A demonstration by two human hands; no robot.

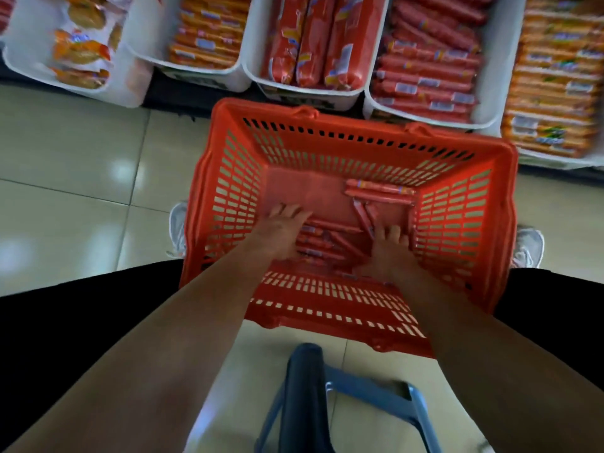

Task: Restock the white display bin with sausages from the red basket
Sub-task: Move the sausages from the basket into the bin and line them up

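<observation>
A red basket (346, 132) stands on the floor between my feet. Several thin red sausages (379, 191) lie loose on its bottom, some at the far right, others under my hands. My left hand (281, 233) is spread flat, fingers apart, resting on sausages at the near left of the basket floor. Next to it, my right hand (390, 246) reaches down onto sausages at the near right; its fingers curl down, and the grip is hidden. The white display bin (371, 93) with the same thin sausages sits beyond the basket, at the upper right, nearly full.
More white bins line the shelf: thick red sausage rolls (310, 37) in the middle, orange packs (209, 34) to the left, biscuit packs (81, 50) far left, orange packs (552, 76) far right. A blue stool (343, 397) stands under me on the tiled floor (81, 178).
</observation>
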